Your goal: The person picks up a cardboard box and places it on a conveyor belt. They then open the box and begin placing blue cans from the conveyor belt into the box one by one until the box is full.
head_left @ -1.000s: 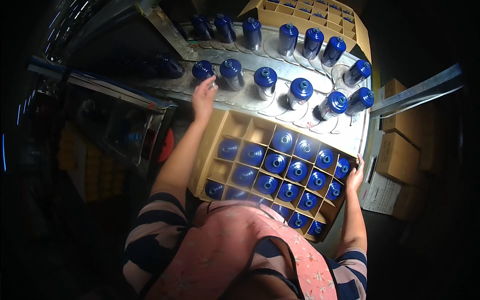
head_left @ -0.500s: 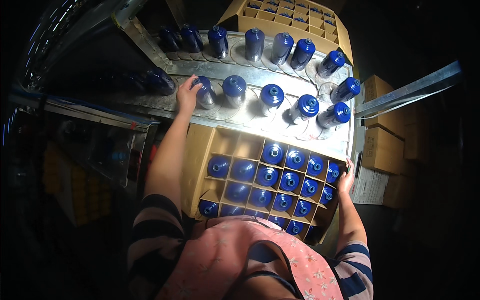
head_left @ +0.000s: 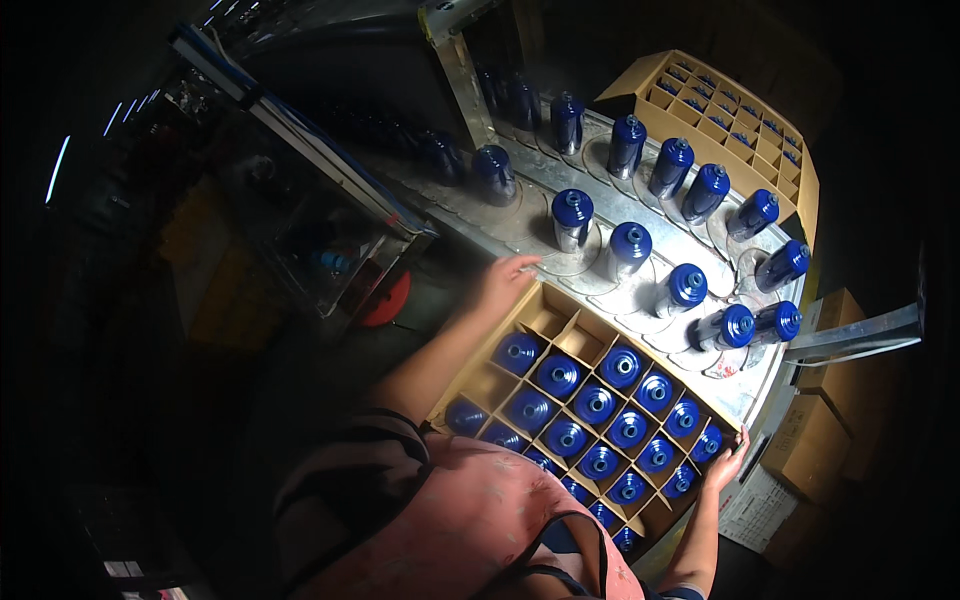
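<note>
the left hand has come away from a blue bottle beyond the near carton — now it's at that carton's far left corner.

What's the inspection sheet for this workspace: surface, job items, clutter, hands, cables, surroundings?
Surface: plated conveyor carrying two rows of standing blue bottles.
Job's things: near carton with dividers, blue bottles in most visible cells.
Clutter: red round object left of the near carton.
Hands: left hand by its far-left corner, contact unclear; right hand at its far-right corner.
Cables: cannot tell, left side dark.
Surroundings: far carton beyond the conveyor; stacked cartons at right.
</note>
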Tool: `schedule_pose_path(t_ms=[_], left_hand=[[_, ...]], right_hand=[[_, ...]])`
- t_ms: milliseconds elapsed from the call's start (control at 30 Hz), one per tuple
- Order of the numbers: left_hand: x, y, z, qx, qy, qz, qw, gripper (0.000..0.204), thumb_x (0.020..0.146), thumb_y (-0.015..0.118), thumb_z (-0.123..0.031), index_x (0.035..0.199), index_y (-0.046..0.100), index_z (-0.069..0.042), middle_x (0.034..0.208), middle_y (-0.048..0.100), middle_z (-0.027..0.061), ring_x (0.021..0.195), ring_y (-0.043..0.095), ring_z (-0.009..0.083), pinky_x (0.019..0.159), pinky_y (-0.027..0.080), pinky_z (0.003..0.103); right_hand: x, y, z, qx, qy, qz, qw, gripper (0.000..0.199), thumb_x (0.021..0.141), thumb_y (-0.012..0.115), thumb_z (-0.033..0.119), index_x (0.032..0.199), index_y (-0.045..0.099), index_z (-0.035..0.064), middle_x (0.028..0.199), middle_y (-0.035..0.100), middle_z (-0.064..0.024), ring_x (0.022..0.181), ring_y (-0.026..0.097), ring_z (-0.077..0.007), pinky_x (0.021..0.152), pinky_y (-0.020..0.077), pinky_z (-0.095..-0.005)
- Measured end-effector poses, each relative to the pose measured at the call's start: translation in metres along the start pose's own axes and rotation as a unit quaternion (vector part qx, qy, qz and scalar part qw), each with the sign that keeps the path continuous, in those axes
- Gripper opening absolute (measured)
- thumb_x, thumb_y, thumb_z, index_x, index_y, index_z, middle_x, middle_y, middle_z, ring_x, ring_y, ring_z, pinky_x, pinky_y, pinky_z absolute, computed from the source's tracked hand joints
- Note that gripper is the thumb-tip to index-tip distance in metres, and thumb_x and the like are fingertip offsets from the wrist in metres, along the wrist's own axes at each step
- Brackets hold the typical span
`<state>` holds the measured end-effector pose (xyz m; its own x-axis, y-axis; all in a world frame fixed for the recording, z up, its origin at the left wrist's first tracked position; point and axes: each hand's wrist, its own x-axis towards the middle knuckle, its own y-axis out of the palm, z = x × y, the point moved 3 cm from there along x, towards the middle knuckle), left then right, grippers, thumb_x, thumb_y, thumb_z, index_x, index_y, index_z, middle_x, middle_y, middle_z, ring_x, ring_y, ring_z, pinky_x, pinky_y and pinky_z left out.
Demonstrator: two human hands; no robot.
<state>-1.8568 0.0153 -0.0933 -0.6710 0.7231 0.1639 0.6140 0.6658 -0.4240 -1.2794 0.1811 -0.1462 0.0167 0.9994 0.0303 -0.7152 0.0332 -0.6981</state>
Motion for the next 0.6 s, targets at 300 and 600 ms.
schedule_pose_path(t_ms=[300, 600], left_hand=[[-0.19, -0.022, -0.018, 0.132, 0.037, 0.175, 0.975, 0.024, 0.082, 0.069, -0.011, 0.106, 0.071, -0.012, 0.118, 0.065, 0.0079, 0.113, 0.055, 0.0253, 0.099, 0.043, 0.036], [-0.186, -0.018, -0.01, 0.189, 0.061, 0.134, 0.971, 0.036, 0.078, 0.072, -0.01, 0.114, 0.067, -0.014, 0.113, 0.065, 0.0077, 0.11, 0.056, 0.0274, 0.097, 0.043, 0.038]], right_hand=[[-0.017, -0.024, -0.013, -0.03, -0.046, -0.021, 0.998, 0.06, 0.087, 0.045, -0.015, 0.138, 0.048, 0.0166, 0.13, 0.057, -0.0155, 0.117, 0.057, -0.0301, 0.096, 0.0439, -0.04], [-0.044, -0.031, -0.037, -0.078, -0.027, -0.034, 0.996, 0.059, 0.087, 0.046, -0.011, 0.138, 0.047, 0.0183, 0.132, 0.057, -0.0152, 0.118, 0.057, -0.0319, 0.095, 0.0434, -0.0424]])
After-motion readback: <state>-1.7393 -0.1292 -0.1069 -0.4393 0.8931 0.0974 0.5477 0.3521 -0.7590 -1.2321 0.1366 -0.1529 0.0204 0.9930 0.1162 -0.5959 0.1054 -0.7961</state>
